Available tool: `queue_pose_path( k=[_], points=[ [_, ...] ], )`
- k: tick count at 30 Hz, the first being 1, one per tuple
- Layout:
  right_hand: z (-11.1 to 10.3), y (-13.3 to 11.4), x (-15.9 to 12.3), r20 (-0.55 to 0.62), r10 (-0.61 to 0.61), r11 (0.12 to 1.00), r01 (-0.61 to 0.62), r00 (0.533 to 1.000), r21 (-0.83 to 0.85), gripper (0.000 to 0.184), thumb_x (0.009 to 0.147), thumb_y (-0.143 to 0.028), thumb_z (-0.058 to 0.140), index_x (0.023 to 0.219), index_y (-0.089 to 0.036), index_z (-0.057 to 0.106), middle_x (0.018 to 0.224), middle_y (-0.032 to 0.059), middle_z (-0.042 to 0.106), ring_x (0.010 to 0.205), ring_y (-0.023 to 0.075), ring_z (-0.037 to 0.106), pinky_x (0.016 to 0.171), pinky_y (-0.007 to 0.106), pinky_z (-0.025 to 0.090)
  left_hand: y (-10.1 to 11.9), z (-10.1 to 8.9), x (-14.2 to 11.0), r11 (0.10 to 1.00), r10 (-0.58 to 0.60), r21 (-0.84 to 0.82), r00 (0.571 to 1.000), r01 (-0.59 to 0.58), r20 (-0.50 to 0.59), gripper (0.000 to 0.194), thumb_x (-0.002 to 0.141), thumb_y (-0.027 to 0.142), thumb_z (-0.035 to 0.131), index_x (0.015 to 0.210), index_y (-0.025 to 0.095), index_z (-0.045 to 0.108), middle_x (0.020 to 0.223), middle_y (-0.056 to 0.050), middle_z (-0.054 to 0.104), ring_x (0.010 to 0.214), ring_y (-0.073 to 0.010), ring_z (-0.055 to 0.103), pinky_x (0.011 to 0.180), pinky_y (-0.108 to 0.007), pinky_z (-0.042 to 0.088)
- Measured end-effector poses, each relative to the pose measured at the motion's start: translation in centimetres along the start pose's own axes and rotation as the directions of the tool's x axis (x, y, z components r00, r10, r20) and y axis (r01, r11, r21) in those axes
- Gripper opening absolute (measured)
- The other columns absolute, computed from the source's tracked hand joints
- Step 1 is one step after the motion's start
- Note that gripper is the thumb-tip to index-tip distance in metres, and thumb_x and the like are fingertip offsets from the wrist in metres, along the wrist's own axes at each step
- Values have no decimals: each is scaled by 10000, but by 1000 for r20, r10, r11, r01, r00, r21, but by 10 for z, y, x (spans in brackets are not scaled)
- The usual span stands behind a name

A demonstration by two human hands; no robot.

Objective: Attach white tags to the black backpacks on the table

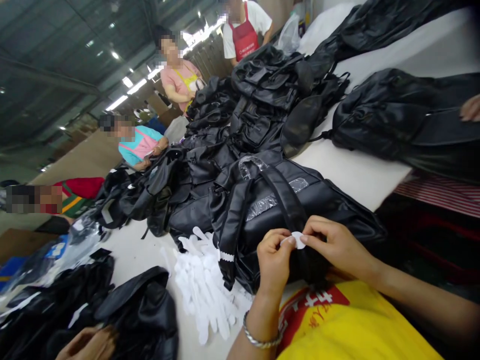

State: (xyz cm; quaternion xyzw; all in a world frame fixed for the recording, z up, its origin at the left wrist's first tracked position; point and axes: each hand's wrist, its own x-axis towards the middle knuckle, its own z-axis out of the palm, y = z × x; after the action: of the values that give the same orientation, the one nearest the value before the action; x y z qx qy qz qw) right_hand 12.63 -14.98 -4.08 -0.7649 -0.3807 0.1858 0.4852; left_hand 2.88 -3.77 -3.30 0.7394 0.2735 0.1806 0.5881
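My left hand [274, 256] and my right hand [335, 246] meet in front of me, fingers pinched on a small white strip [299, 240] with a rounded end. Part of the strip is hidden by my fingertips. Just beyond lies a black backpack [318, 200] with its straps upward and clear plastic film [262, 205] on it. One black strap [283, 192] runs down toward my hands, and a white strip [226, 256] is wrapped around another strap. To the left of my left hand, a pile of similar white strips [202, 285] is spread on the table.
More black backpacks [262, 80] are heaped along the pale table [348, 167]. Another backpack [382, 115] lies at right, with a co-worker's hand [471, 108] on it. A co-worker's hand [90, 344] is at lower left by black bags [138, 310]. Several people stand across the table.
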Motion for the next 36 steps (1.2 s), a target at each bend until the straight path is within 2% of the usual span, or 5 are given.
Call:
queue_pose_path(
  k=[7, 13, 20, 29, 36],
  points=[
    [1, 0, 1, -19, 5, 996, -4, 1000, 94, 163, 783, -223, 474, 630, -175, 502, 666, -6, 484, 646, 120, 482, 590, 245, 372, -4, -2, 0, 990, -51, -134, 998, 54, 23, 189, 693, 246, 556, 546, 129, 576, 821, -53, 579, 777, -138, 527, 728, -245, 411],
    [-1, -8, -2, 34, -208, 963, 211, 978, -168, 138, 817, -183, 392, 717, -178, 487, 754, 28, 479, 710, 141, 462, 637, 278, 364, -9, 0, 5, 905, -262, -327, 963, 270, 69, 185, 668, 303, 583, 684, 118, 591, 713, -31, 572, 607, -98, 504, 604, -229, 429],
    [-5, -3, -2, 24, -156, 974, 157, 988, -164, 152, 827, -216, 401, 714, -184, 498, 741, 19, 482, 678, 126, 472, 613, 257, 370, 13, -2, -3, 938, 240, 250, 970, -240, 32, 193, 772, 246, 474, 624, 160, 564, 819, -57, 577, 812, -142, 522, 768, -264, 398],
    [-6, -3, 0, -50, -122, 988, 116, 991, -102, 110, 804, -265, 465, 772, -192, 540, 790, 20, 512, 659, 114, 495, 586, 238, 407, -2, -5, 7, 995, -103, 9, 994, 103, 39, 237, 740, 360, 510, 752, 137, 589, 740, -37, 584, 688, -127, 538, 643, -232, 450],
    [-59, 26, -9, -399, -52, 977, -36, 915, -210, 154, 811, -276, 460, 896, -225, 578, 914, 22, 543, 862, 157, 525, 780, 275, 416, 6, -4, 12, 962, -230, -97, 948, 255, 220, 368, 670, 320, 606, 980, 139, 523, 886, -72, 606, 804, -151, 565, 746, -263, 437]
  ],
)
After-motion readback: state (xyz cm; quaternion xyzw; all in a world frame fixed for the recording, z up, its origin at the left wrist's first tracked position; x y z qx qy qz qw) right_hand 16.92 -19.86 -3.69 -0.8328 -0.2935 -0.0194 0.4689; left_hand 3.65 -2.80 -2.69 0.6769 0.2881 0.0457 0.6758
